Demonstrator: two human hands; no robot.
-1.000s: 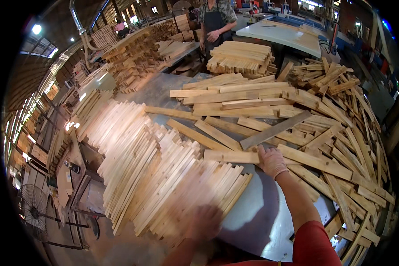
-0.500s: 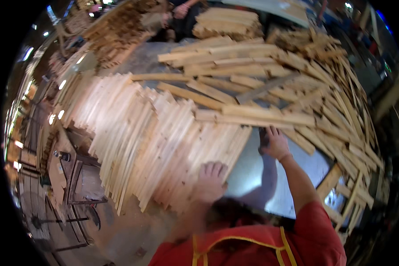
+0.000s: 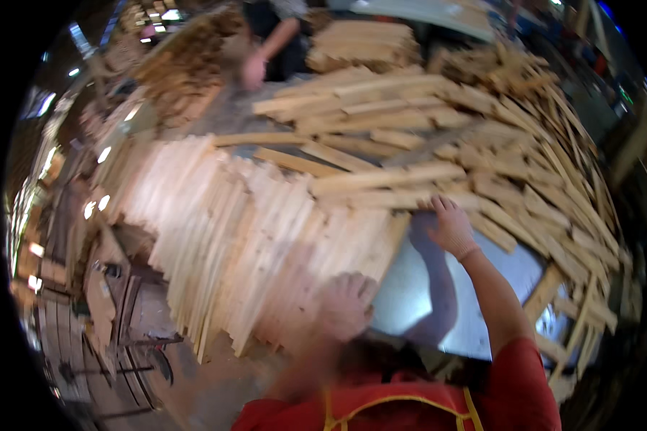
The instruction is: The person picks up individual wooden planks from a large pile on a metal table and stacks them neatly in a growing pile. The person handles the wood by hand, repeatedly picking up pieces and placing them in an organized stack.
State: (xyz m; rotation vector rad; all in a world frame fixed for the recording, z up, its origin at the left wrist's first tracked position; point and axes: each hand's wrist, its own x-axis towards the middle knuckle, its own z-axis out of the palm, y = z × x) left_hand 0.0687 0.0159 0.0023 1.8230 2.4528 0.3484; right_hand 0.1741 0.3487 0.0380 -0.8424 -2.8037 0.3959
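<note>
Pale wooden strips (image 3: pixel 277 244) lie side by side in a wide, close-packed layer at the left and middle. My left hand (image 3: pixel 349 305), smeared by motion, rests on the near right part of this layer with its fingers stretched forward. Farther right, my right hand (image 3: pixel 451 226) reaches over a shiny metal tabletop (image 3: pixel 410 287). Its fingers extend with the thumb apart, and the fingertips meet the near edge of a loose wooden strip (image 3: pixel 388 199). Whether they press on that strip cannot be made out. Another loose strip (image 3: pixel 388 178) lies just beyond it.
A jumbled heap of wooden strips (image 3: pixel 532 165) fills the right side. Behind stands a neat stack of strips (image 3: pixel 363 47). At the far side another person's hand (image 3: pixel 253 72) is near the table. A small wooden stand (image 3: pixel 115 287) is at the left.
My right hand has shifted slightly up toward the loose strips, and the nearest of these have moved a little left. The other person's arm has swung lower. The whole view has shifted slightly.
</note>
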